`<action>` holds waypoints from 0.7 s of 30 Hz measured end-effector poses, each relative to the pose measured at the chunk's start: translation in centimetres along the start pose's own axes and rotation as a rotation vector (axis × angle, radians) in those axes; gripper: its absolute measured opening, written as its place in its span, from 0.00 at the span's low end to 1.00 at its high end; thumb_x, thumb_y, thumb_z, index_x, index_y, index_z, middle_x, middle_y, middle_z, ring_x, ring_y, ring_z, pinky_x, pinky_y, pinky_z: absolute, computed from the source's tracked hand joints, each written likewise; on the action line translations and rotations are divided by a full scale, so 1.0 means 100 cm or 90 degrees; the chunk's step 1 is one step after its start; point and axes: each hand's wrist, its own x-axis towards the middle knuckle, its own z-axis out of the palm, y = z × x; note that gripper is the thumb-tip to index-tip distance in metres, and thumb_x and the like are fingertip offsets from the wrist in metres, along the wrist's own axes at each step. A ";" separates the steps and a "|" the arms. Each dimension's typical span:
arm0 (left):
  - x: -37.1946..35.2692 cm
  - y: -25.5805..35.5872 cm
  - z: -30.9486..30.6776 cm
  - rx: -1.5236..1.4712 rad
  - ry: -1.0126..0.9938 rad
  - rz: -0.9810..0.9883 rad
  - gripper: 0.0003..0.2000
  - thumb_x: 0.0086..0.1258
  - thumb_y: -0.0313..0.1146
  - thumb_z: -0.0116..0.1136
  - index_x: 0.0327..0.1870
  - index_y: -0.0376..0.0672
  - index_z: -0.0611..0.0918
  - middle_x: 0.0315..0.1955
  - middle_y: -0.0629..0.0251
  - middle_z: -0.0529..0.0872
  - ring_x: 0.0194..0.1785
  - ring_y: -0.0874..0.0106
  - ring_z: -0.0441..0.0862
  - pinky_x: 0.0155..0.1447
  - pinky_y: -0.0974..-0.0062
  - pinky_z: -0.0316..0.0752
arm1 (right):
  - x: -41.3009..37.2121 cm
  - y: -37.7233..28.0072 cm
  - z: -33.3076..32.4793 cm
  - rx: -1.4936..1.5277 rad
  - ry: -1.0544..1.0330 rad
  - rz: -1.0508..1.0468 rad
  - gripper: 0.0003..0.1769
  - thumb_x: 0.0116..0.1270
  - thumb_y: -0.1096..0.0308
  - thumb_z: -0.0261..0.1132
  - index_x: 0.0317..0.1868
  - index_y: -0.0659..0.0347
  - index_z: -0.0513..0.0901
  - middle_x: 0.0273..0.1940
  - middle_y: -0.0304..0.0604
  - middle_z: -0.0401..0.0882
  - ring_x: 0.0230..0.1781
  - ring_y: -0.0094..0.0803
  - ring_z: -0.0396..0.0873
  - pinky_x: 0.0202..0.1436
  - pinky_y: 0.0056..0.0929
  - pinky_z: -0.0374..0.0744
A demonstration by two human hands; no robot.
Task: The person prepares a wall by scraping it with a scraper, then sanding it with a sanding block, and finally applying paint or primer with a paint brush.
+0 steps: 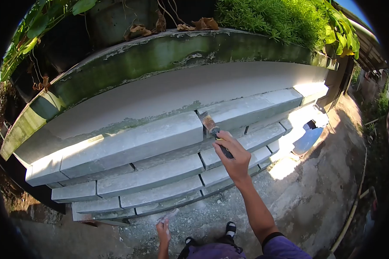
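My right hand point(235, 157) is closed round the black-and-yellow handle of a scraper point(208, 122) with a rusty-looking blade. The blade is at the vertical gap between two long grey blocks of the top course, a left block point(138, 138) and a right block point(250, 108). Low in the view, away from the blocks' faces, my left hand point(163, 231) has its fingers closed on a pale, thin piece point(170, 214). What that piece is cannot be made out.
Stepped courses of grey blocks point(155, 175) run across the view beneath a pale wall point(168, 93). Above hangs a mossy concrete ledge point(168, 52) bearing potted plants point(272, 21). A blue container point(307, 140) stands at right. Rubble point(155, 226) covers the ground near my feet.
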 end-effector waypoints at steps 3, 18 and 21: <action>-0.006 0.009 0.018 -0.027 0.020 0.029 0.13 0.74 0.34 0.56 0.31 0.33 0.80 0.21 0.75 0.73 0.28 0.83 0.64 0.30 0.74 0.59 | 0.003 0.015 -0.008 -0.068 0.096 0.007 0.07 0.58 0.81 0.71 0.38 0.68 0.85 0.47 0.49 0.85 0.52 0.45 0.84 0.56 0.37 0.82; -0.027 0.021 0.071 0.033 0.044 -0.017 0.13 0.75 0.34 0.56 0.40 0.30 0.82 0.29 0.70 0.81 0.34 0.81 0.70 0.38 0.76 0.67 | 0.015 0.065 -0.036 0.048 -0.035 0.019 0.09 0.56 0.82 0.73 0.37 0.68 0.85 0.46 0.51 0.86 0.53 0.46 0.84 0.56 0.37 0.83; -0.032 0.014 0.081 -0.013 0.060 -0.006 0.11 0.74 0.33 0.56 0.38 0.31 0.83 0.27 0.73 0.79 0.33 0.82 0.69 0.36 0.77 0.65 | 0.012 0.063 -0.043 0.156 -0.058 -0.005 0.09 0.56 0.82 0.73 0.38 0.68 0.85 0.47 0.51 0.85 0.55 0.45 0.83 0.57 0.36 0.83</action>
